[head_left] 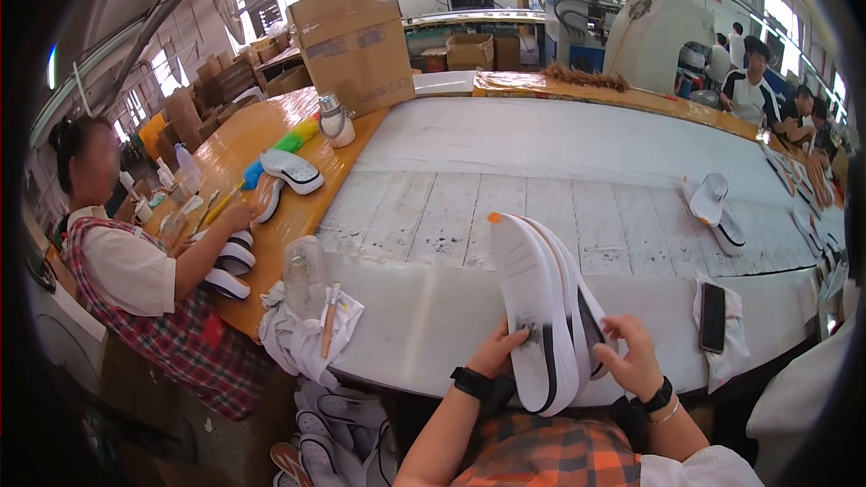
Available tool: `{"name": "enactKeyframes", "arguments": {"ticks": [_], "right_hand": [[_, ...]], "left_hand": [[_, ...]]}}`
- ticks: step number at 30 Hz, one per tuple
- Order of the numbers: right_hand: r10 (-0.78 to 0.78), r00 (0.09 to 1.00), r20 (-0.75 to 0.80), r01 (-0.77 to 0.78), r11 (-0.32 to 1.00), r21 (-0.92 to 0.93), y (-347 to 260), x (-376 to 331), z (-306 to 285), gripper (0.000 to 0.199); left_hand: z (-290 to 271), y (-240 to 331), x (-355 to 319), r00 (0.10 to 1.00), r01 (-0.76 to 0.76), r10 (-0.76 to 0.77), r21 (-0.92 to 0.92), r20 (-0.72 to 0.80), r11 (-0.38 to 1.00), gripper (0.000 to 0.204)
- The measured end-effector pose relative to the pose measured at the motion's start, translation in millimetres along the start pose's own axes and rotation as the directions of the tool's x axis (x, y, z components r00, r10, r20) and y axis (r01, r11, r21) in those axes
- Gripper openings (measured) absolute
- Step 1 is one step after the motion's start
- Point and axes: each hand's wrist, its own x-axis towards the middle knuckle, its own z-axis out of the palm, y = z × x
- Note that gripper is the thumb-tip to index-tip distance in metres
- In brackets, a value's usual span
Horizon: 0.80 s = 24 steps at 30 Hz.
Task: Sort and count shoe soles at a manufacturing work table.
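Several white shoe soles (534,307), stacked face to face, stand tilted up before me over the table's near edge. They have dark bands along their lower edges and an orange tip at the top. My left hand (498,349) grips the stack from the left, its thumb on the outer sole's face and its other fingers hidden. At the stack's right side is my right hand (633,356), its fingers apart and curved beside the dark edge of the rightmost sole. Its fingertips are close to that edge; whether they touch it I cannot tell.
Two soles (714,207) lie at right on the white table (433,307). Nearby rests a phone (713,317) on a cloth. A plastic bottle (305,278), brush (330,320) and rags sit left. A co-worker (135,261) handles soles there; more soles (338,433) pile below.
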Motion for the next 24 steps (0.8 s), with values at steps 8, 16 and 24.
{"name": "enactKeyframes", "arguments": {"ticks": [8,16,24], "right_hand": [[0.171,0.881,0.442,-0.070,0.969,-0.236,-33.4,-8.2,-6.6,0.058],[0.396,0.732,0.554,-0.613,0.738,0.283,-33.4,-21.9,3.6,0.050],[0.174,0.472,0.864,-0.739,0.612,0.281,-81.4,48.1,-10.2,0.064]], "left_hand": [[-6.3,-6.4,4.3,0.961,-0.205,0.147,0.246,0.235,0.948,0.104],[3.4,-12.6,9.8,0.892,-0.336,0.236,0.216,0.386,0.917,0.106],[0.5,-2.3,14.3,0.915,-0.192,-0.110,0.660,0.388,0.726,0.053]]}}
